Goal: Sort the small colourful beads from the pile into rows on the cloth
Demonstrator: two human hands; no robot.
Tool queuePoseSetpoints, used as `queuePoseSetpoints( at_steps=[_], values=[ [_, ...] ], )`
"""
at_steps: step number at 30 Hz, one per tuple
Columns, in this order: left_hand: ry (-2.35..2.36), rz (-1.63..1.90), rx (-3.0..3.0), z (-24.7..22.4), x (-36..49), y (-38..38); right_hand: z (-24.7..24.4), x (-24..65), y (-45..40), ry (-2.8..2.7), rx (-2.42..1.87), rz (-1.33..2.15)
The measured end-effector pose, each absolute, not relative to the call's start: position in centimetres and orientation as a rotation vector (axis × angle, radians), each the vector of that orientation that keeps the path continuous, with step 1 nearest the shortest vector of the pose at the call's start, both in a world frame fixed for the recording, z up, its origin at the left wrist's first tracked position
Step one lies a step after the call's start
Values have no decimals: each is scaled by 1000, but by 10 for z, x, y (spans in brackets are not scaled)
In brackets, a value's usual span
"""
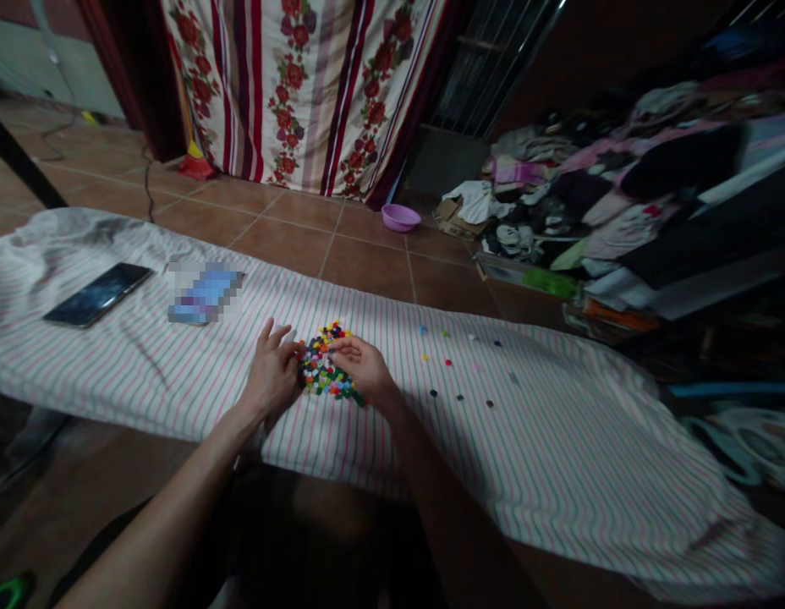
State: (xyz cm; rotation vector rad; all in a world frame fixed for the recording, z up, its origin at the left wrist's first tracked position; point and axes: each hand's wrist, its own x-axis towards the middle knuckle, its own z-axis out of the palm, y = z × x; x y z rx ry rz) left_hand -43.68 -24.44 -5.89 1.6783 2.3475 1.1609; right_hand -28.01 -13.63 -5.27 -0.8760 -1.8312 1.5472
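A heap of small colourful pieces (322, 372), like tiny cubes or beads, lies on a striped cloth (380, 440). My left hand (273, 370) rests at the heap's left edge, fingers apart, with fingertips touching the nearest pieces. Over the right side of the heap, my right hand (364, 365) has its thumb and fingers pinched together; whatever is between them is too small to make out. To the right, several single pieces lie spaced apart in loose rows, among them a blue piece (422, 329), a red piece (448, 362) and a black piece (434, 392).
A dark phone (99, 294) and a blurred-out device (205, 294) lie on the cloth at left. Beyond the cloth are a tiled floor, a purple basin (401, 218) and a floral curtain (291, 93). Piled clothes (557, 186) stand at right.
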Motion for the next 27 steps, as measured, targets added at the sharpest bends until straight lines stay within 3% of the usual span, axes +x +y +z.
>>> queuePoseSetpoints(
  at_steps=[12,27],
  values=[
    [2290,1311,1726,-65,-441,-243,-49,-246,-140,-2002,-933,1316],
    [2367,1242,1744,-54,-433,-240,-45,-150,-128,-1925,-1114,1288]
  ],
)
